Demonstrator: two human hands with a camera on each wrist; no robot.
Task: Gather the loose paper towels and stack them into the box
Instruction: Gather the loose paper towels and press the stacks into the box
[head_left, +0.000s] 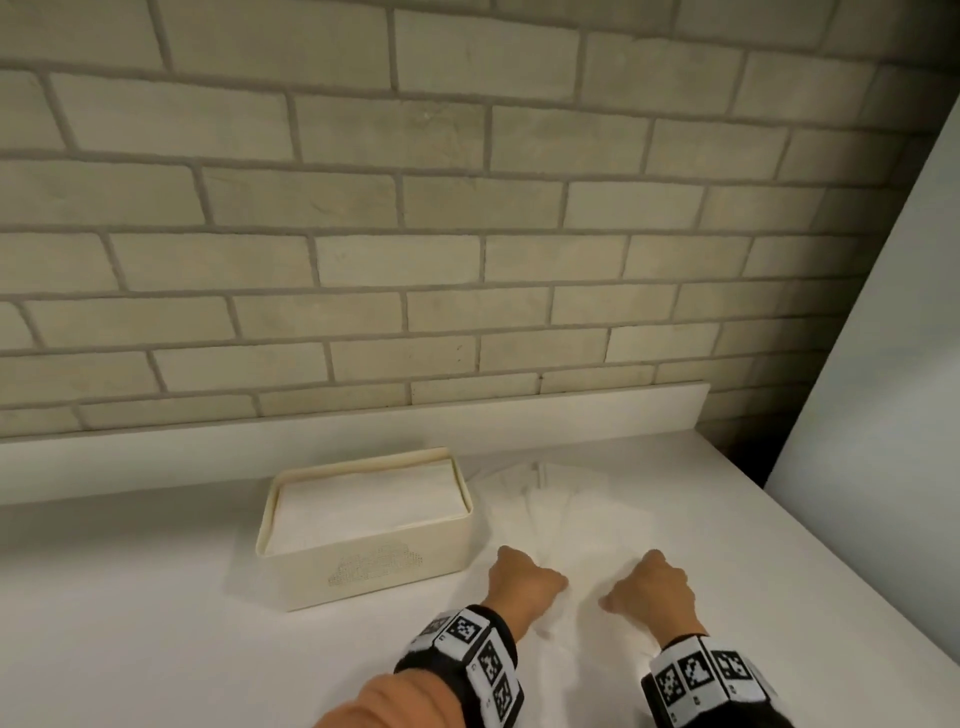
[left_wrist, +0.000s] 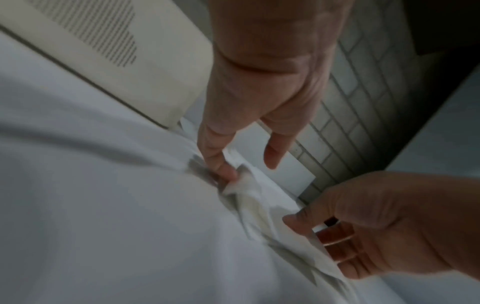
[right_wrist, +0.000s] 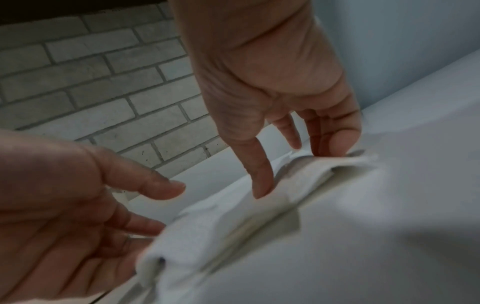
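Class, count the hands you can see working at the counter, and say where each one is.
2. The left hand pinches the near-left edge of the loose paper towels, just right of the box. The right hand grips their near-right edge. None seems hidden.

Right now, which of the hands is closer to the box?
Left. The left hand is just right of the box; the right hand is farther right, across the loose paper towels.
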